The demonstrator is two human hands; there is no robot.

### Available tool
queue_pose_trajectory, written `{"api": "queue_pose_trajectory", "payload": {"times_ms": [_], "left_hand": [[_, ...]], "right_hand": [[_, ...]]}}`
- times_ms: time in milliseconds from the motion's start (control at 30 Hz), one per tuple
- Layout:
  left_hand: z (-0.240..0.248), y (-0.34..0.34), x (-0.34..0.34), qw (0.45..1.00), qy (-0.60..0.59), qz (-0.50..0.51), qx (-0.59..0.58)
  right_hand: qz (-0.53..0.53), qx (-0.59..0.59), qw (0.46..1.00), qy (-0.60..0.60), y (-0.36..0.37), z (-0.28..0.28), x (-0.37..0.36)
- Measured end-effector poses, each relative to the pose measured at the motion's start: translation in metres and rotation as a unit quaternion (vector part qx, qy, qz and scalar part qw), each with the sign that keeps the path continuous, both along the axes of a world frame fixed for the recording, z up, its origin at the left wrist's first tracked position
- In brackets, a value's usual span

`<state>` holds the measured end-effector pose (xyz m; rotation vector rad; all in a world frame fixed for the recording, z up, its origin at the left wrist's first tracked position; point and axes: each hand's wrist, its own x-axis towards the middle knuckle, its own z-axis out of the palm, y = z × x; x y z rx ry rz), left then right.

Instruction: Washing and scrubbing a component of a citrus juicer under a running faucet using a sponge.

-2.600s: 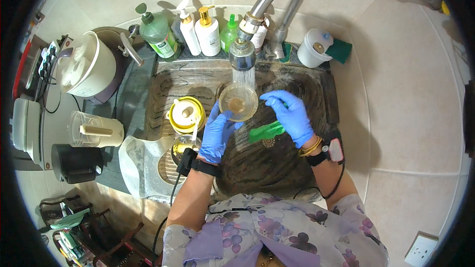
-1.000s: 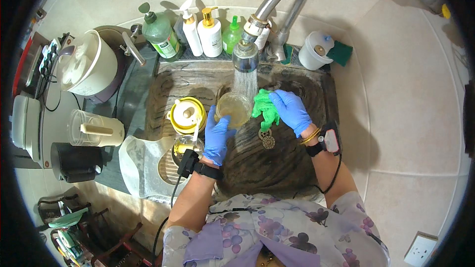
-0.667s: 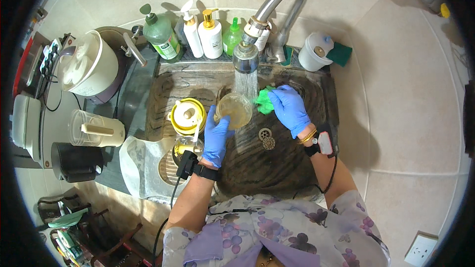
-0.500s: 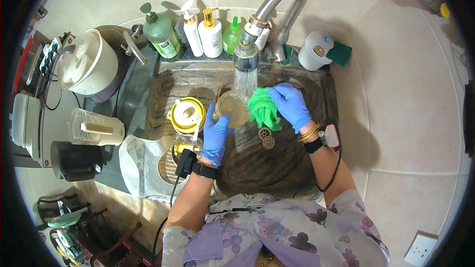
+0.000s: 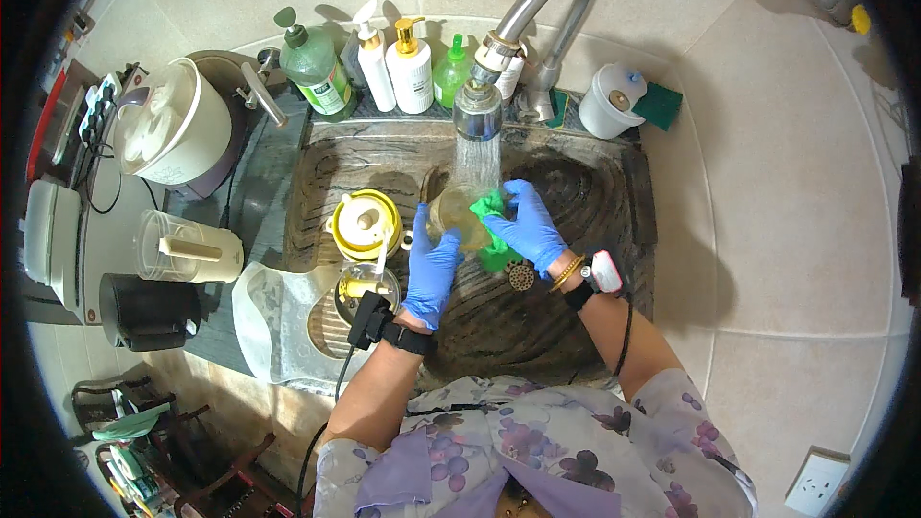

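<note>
Under the running tap (image 5: 477, 117), a clear, round bowl (image 5: 448, 215) is tilted in my gloved left hand (image 5: 434, 275), its thumb and fingers closed on the left and near side. My gloved right hand (image 5: 533, 232) grips a bright green cloth (image 5: 490, 204) against the bowl's right side. Part of the cloth hangs below the fingers. Water from the tap falls onto the bowl and partly blurs its rim. Both hands wear blue gloves.
Left in the stone sink (image 5: 537, 336) stand a yellow-rimmed lidded pot (image 5: 365, 216) and a metal bowl (image 5: 389, 293) with a yellow piece. A translucent plastic board (image 5: 259, 326) lies at the sink's left front. Soap bottles (image 5: 411, 77) line the back ledge; a white tub (image 5: 606, 105) stands right.
My right hand has moved left and slightly down, bringing the green cloth against the bowl. The bowl has tipped, and my left hand has shifted slightly right.
</note>
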<state>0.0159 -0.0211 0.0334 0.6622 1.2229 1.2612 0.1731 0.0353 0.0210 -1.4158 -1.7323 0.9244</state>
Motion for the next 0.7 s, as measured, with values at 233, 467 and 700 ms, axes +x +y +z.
{"api": "queue_pose_trajectory", "payload": {"times_ms": [233, 467, 700], "left_hand": [[-0.027, -0.005, 0.007, 0.983, 0.140, -0.055, 0.107], [-0.004, 0.000, 0.001, 0.989, 0.066, -0.122, 0.052], [-0.008, 0.002, -0.002, 0.973, 0.118, -0.184, 0.075]], "right_hand": [[0.045, -0.072, 0.989, -0.117, 0.001, -0.015, -0.001], [0.107, -0.003, 0.950, -0.294, 0.004, 0.028, -0.006], [0.098, 0.104, 0.918, -0.369, 0.002, 0.026, -0.006]]}}
